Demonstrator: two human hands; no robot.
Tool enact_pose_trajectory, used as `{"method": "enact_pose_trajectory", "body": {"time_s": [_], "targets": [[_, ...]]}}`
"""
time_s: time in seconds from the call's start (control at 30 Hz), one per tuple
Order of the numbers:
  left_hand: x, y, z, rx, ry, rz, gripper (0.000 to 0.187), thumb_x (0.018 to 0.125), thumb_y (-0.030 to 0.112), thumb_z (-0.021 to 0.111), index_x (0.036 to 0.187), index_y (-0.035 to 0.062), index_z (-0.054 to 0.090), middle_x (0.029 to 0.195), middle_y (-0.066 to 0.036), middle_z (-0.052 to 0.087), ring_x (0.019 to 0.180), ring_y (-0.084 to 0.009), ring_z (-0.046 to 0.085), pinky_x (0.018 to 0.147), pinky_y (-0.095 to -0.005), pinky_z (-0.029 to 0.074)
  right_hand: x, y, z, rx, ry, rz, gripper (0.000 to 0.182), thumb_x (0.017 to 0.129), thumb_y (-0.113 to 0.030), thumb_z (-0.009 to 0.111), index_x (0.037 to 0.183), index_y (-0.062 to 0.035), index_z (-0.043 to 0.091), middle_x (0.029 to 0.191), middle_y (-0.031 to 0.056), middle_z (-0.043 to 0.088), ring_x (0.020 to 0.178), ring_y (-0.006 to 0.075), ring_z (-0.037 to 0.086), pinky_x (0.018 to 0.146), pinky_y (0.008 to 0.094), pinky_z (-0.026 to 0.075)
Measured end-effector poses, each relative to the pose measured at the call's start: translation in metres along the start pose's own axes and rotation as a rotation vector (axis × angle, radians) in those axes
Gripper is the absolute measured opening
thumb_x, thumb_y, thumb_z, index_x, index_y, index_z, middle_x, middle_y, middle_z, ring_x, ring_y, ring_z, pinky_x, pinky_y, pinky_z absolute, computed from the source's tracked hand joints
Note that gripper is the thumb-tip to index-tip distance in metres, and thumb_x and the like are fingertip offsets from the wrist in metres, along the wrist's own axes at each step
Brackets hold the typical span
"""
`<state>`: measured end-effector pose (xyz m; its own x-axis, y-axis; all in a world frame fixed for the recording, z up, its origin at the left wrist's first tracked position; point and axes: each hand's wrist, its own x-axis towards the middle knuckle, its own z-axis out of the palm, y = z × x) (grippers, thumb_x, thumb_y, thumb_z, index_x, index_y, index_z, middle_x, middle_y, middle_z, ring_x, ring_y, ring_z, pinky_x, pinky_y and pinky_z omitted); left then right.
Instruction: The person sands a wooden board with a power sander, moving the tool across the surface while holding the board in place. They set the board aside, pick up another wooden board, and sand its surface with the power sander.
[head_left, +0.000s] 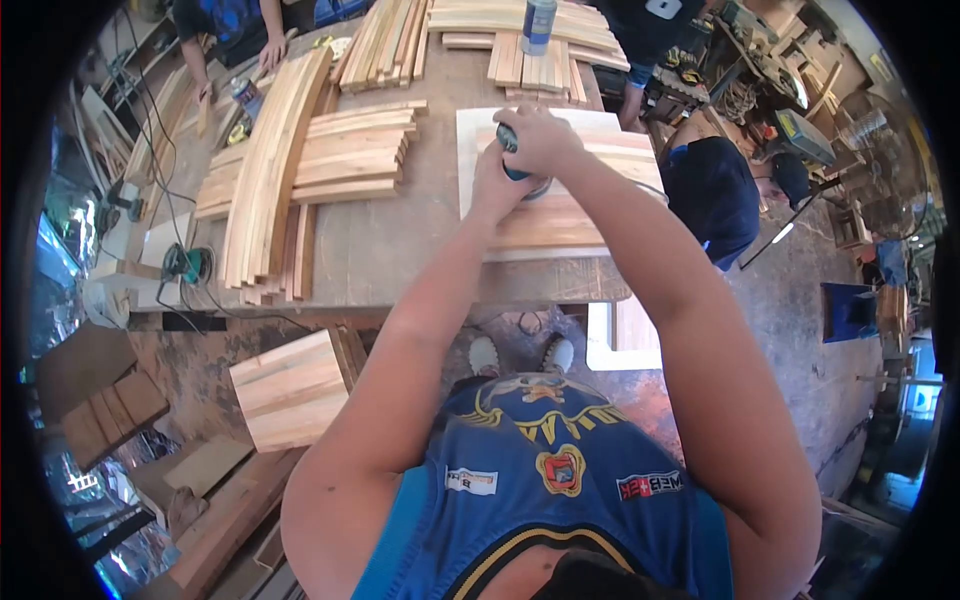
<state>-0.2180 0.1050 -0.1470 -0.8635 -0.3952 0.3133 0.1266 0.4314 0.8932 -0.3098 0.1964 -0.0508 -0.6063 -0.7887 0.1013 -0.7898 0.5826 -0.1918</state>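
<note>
Both my hands are closed around a dark green power sander (508,137), its body mostly covered by my fingers. My right hand (545,142) wraps over its top, while my left hand (497,188) grips the near left side. Beneath the sander lies a flat panel of joined wooden strips (560,228), pale and reddish in colour. A white board (472,135) shows around the panel's edges. A cord (650,187) shows by the panel's right edge.
Stacked wooden slats (270,170) lie crosswise on the workbench (365,245), with more slats (385,50) and a can (538,25) farther back. A green power tool (183,263) sits at the left corner. Wooden panels (290,390) stand below. Other people (235,35) are across and right.
</note>
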Motion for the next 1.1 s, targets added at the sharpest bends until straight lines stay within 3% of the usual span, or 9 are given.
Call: {"method": "enact_pose_trajectory", "body": {"time_s": [0.1,0.2,0.37,0.53,0.6,0.7,0.83,0.9,1.1], "targets": [[0.013,-0.015,-0.007,-0.025,0.083,-0.048,0.068,0.066,0.034,0.094,0.120,0.0057,0.063,0.115,-0.017,0.070,0.107,-0.0373,0.068,0.089,-0.0469,0.055,0.006,-0.023,0.000,-0.012,-0.041,-0.003,0.056,0.081,-0.034,0.069,0.136,-0.0231,0.059,0.128,0.0153,0.062,0.124,0.0365,0.060,0.101,0.0491,0.054],[0.015,-0.016,-0.020,0.116,0.059,-0.142,0.072,0.066,0.034,0.095,0.124,0.0059,0.063,0.117,-0.016,0.070,0.110,-0.0358,0.068,0.090,-0.0464,0.055,0.015,-0.033,0.007,0.007,-0.040,-0.019,0.056,0.082,-0.034,0.069,0.136,-0.0229,0.059,0.128,0.0150,0.062,0.122,0.0352,0.061,0.101,0.0495,0.054],[0.016,-0.061,-0.013,0.107,0.077,-0.085,0.077,0.067,0.036,0.094,0.130,0.0051,0.061,0.122,-0.015,0.070,0.114,-0.0341,0.068,0.093,-0.0447,0.055,0.014,-0.036,0.013,0.006,0.016,-0.051,0.055,0.083,-0.034,0.070,0.136,-0.0231,0.060,0.126,0.0153,0.063,0.119,0.0360,0.062,0.099,0.0496,0.054],[0.008,-0.057,-0.006,0.157,0.074,-0.143,0.074,0.070,0.033,0.092,0.131,0.0039,0.062,0.124,-0.017,0.071,0.114,-0.0322,0.070,0.094,-0.0430,0.055,0.004,-0.026,0.012,0.026,0.027,-0.106,0.054,0.083,-0.033,0.071,0.135,-0.0231,0.062,0.124,0.0150,0.063,0.114,0.0358,0.064,0.094,0.0497,0.055],[0.008,-0.052,-0.001,0.248,0.001,-0.202,0.087,0.071,0.041,0.092,0.140,0.0041,0.054,0.133,-0.019,0.064,0.124,-0.0352,0.063,0.100,-0.0459,0.051,-0.002,-0.019,0.011,0.030,0.047,-0.099,0.053,0.082,-0.033,0.071,0.134,-0.0230,0.062,0.124,0.0150,0.064,0.113,0.0358,0.064,0.095,0.0494,0.055],[0.006,-0.019,0.016,0.285,0.033,-0.127,0.087,0.072,0.041,0.091,0.141,0.0038,0.053,0.132,-0.021,0.064,0.123,-0.0378,0.062,0.101,-0.0473,0.051,-0.009,-0.003,0.003,0.046,0.043,-0.074,0.054,0.080,-0.030,0.073,0.133,-0.0231,0.062,0.125,0.0157,0.064,0.116,0.0362,0.065,0.096,0.0485,0.055],[0.004,-0.027,0.038,0.258,0.034,-0.221,0.085,0.074,0.041,0.090,0.141,0.0042,0.053,0.132,-0.021,0.063,0.122,-0.0394,0.062,0.100,-0.0484,0.051,-0.024,0.017,-0.009,0.095,-0.003,-0.053,0.056,0.080,-0.027,0.074,0.135,-0.0235,0.062,0.130,0.0156,0.064,0.121,0.0350,0.065,0.098,0.0474,0.055],[0.005,-0.025,0.051,0.212,0.060,-0.139,0.083,0.074,0.041,0.090,0.140,0.0039,0.054,0.130,-0.020,0.064,0.120,-0.0398,0.063,0.099,-0.0486,0.051,-0.028,0.029,-0.012,0.108,-0.019,-0.051,0.056,0.081,-0.027,0.073,0.136,-0.0234,0.062,0.130,0.0153,0.064,0.121,0.0342,0.065,0.099,0.0472,0.054],[0.010,-0.003,0.088,0.131,0.027,-0.179,0.086,0.075,0.038,0.090,0.142,0.0027,0.050,0.133,-0.022,0.063,0.120,-0.0417,0.062,0.098,-0.0479,0.052,-0.043,0.067,-0.018,0.074,-0.003,-0.058,0.056,0.081,-0.025,0.072,0.137,-0.0237,0.063,0.130,0.0145,0.065,0.121,0.0339,0.065,0.099,0.0463,0.054]]}}
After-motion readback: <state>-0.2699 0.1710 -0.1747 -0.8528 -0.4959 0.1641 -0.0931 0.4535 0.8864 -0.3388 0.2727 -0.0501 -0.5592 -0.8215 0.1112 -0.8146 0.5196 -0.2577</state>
